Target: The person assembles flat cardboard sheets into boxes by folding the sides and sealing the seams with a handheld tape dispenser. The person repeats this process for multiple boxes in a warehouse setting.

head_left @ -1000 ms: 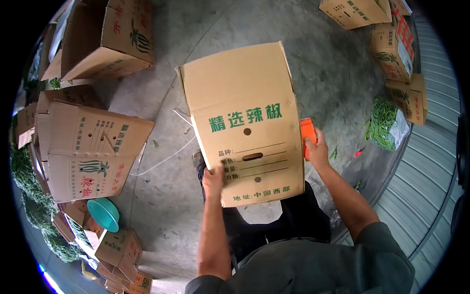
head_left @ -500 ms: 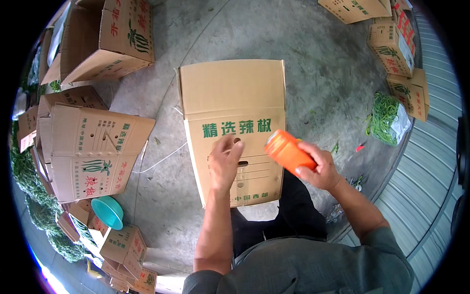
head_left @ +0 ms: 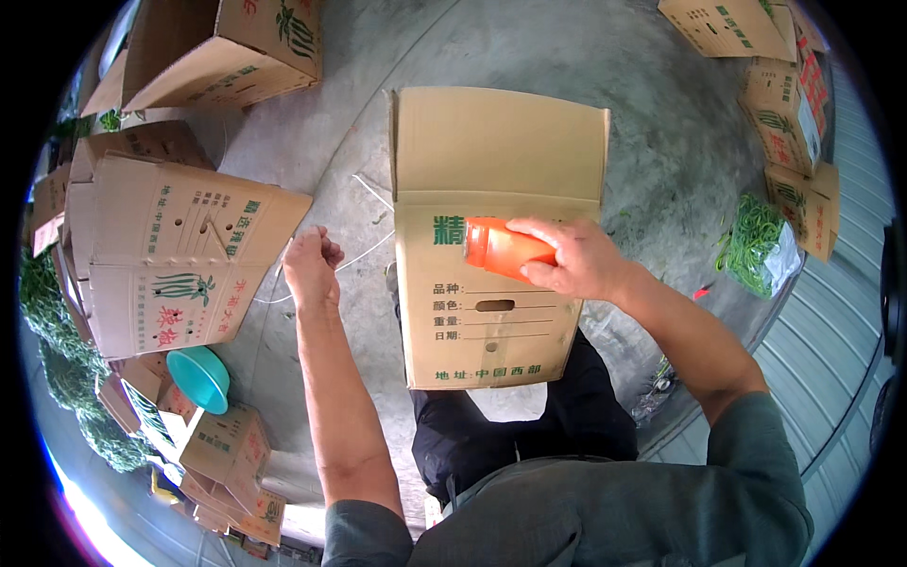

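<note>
Head view: right grip [head_left: 581,265] clamping orange cylinder [head_left: 505,250], hovering nearer; box [head_left: 515,331] sitting beneath, long axis running fore-aft; left grip [head_left: 312,269] hanging farther left, fingers resting together.

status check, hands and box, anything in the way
Right hand gripping orange cylinder over cardboard box. Left hand curled, left of box. Cylinder and right hand hiding some green print; white cord on floor beside box.
</note>
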A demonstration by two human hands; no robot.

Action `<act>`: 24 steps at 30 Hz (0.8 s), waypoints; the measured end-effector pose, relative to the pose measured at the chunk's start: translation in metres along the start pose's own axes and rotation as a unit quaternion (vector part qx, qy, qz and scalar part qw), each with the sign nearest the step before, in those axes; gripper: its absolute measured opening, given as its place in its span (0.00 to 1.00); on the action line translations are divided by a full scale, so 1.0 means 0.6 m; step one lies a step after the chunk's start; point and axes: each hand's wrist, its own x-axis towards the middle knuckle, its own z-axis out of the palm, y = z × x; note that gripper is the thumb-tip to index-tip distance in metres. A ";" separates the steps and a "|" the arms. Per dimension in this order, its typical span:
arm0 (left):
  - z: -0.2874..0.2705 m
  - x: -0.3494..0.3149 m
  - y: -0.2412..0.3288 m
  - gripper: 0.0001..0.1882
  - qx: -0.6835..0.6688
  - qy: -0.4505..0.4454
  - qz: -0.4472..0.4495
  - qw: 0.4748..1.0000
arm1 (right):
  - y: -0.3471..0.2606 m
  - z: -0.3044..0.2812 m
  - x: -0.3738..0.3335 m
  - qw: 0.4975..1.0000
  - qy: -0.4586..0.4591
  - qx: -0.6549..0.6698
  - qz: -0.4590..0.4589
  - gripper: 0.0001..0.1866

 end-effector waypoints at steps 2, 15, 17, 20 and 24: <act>0.011 -0.021 -0.013 0.11 0.089 -0.028 0.022 0.995 | 0.005 0.007 0.009 0.998 0.029 0.024 -0.059 0.29; 0.057 -0.116 0.006 0.08 0.135 -0.164 -0.058 0.976 | -0.069 -0.001 0.014 0.997 -0.024 0.022 -0.070 0.25; 0.012 0.022 -0.035 0.07 0.124 -0.131 -0.026 0.983 | -0.031 0.016 0.049 1.000 -0.012 -0.011 -0.027 0.27; 0.049 0.126 -0.150 0.11 0.170 -0.138 -0.062 0.974 | -0.033 0.016 0.106 0.994 -0.064 -0.032 0.077 0.28; 0.086 0.117 -0.217 0.22 0.300 -0.068 -0.041 0.951 | -0.026 0.035 0.115 0.991 -0.075 -0.032 0.104 0.27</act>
